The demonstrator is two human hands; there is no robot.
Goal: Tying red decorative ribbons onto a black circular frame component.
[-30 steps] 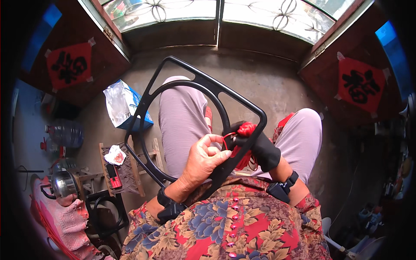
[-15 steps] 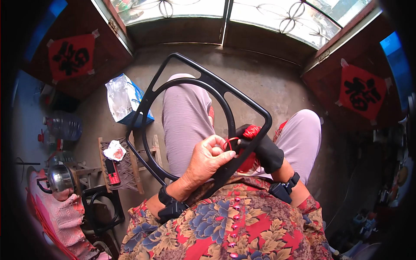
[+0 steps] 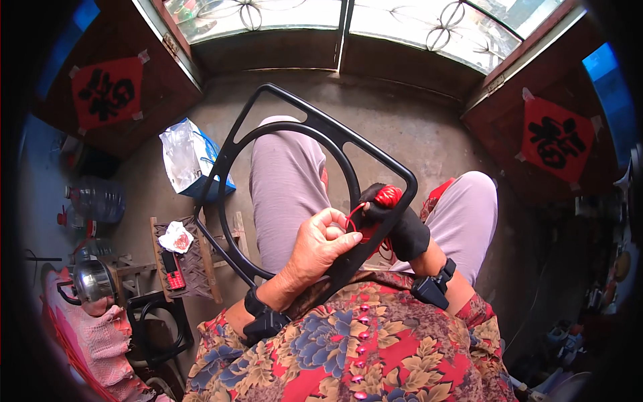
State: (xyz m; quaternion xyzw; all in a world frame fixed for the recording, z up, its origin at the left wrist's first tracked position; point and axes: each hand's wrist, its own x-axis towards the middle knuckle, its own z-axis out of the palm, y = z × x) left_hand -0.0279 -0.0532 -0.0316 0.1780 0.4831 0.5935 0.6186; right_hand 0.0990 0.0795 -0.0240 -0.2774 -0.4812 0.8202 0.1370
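Observation:
A black frame (image 3: 329, 127), roughly square with a round ring inside it, leans across my lap, tilted, its lower edge by my shirt. My bare left hand (image 3: 320, 244) is closed at the frame's lower right side, pinching a thin red cord (image 3: 351, 217) between thumb and fingers. My right hand (image 3: 405, 231), in a black glove, is closed behind the frame's right bar. A wound bundle of red cord (image 3: 388, 195) shows at its fingers. More red strands hang beneath that hand. The frame partly hides the right fingers.
At my left stands a low woven stool (image 3: 194, 268) bearing a red phone (image 3: 174, 271) and crumpled white paper (image 3: 176, 236). A white-and-blue bag (image 3: 184, 157) is beyond it. A second black frame (image 3: 181, 328), a metal pot (image 3: 95, 285) and plastic bottles (image 3: 100, 201) sit further left.
My right hand has shifted slightly left and up, and turned a little, with the cord bundle. The cord between my hands looks a bit straighter. My left hand stays nearly in place.

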